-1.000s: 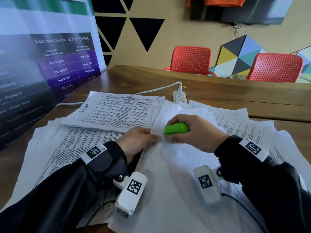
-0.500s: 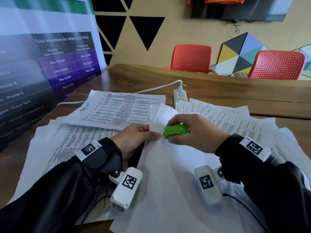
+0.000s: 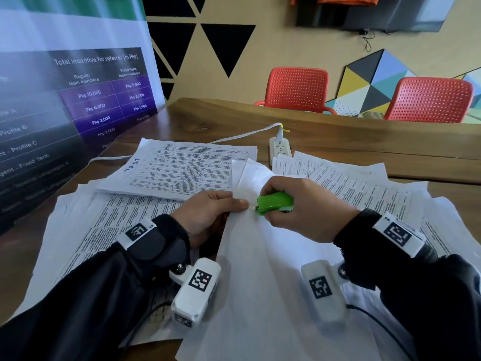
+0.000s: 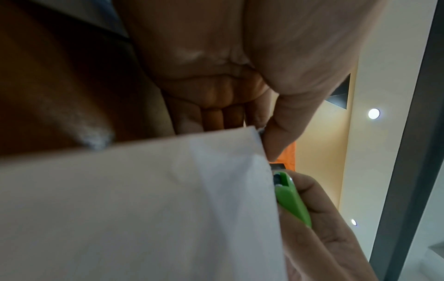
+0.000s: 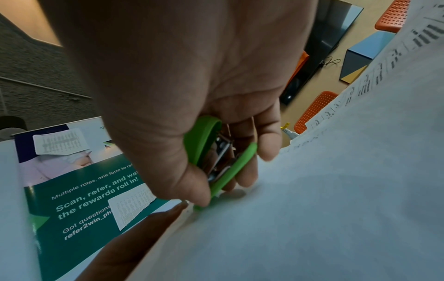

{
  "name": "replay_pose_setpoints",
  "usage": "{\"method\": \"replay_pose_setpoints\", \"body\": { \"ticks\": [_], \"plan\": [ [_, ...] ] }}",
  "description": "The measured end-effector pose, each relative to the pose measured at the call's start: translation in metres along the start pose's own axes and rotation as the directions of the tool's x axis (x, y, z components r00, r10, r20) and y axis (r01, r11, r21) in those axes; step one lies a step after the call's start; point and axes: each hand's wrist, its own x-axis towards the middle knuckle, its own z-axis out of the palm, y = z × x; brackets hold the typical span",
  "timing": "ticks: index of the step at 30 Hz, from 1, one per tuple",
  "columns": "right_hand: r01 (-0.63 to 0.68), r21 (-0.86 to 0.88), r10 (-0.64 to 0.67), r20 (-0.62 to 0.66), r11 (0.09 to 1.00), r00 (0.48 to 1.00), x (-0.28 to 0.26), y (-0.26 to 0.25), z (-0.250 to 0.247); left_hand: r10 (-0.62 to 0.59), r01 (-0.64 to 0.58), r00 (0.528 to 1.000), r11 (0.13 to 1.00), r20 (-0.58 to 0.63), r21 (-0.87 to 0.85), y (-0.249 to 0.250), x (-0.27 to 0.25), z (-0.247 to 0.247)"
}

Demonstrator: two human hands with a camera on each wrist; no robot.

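A small green stapler (image 3: 275, 201) sits in my right hand (image 3: 307, 207), fingers and thumb curled round it, its nose at the left edge of a blank white sheaf of paper (image 3: 260, 282). My left hand (image 3: 210, 212) pinches that same edge just left of the stapler's nose. In the left wrist view the stapler (image 4: 290, 199) meets the paper (image 4: 144, 209) corner beside my left thumb. The right wrist view shows the stapler (image 5: 216, 157) from behind, its metal inner part visible between the green halves, pressed against the paper (image 5: 312, 209).
Several printed sheets (image 3: 177, 170) cover the wooden table (image 3: 364, 142). A white power strip (image 3: 279, 148) with a cord lies beyond them. A large banner (image 3: 65, 100) stands at the left. Two red chairs (image 3: 298, 89) stand behind the table.
The folded-up top of the sheaf has shifted slightly; both hands have stayed at the paper's edge with the stapler against it.
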Motion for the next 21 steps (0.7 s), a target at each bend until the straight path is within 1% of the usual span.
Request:
{"method": "replay_pose_setpoints", "body": {
  "ticks": [7,12,15,19,21],
  "plan": [
    [0.011,0.004,-0.011,-0.013,1.0,1.0,0.0,-0.003,0.0,0.012,-0.012,1.0,0.999,-0.028,0.03,-0.001,0.001,-0.001],
    [0.009,-0.057,-0.008,0.003,0.998,1.0,0.003,-0.009,0.002,0.011,-0.008,0.999,0.998,-0.04,0.064,-0.002,0.002,-0.004],
    [0.025,-0.168,-0.02,0.031,0.985,0.999,0.006,-0.017,0.0,-0.022,0.026,0.998,0.998,-0.063,0.065,-0.003,0.004,-0.007],
    [0.106,-0.366,-0.082,0.08,0.924,0.993,0.011,-0.029,0.001,-0.051,0.054,0.995,0.998,-0.09,0.032,-0.006,0.004,-0.007],
    [0.12,-0.392,-0.087,0.101,0.912,0.991,0.015,-0.029,0.002,-0.047,0.05,0.995,0.998,-0.091,0.034,-0.007,0.006,-0.007]
  ]
}}
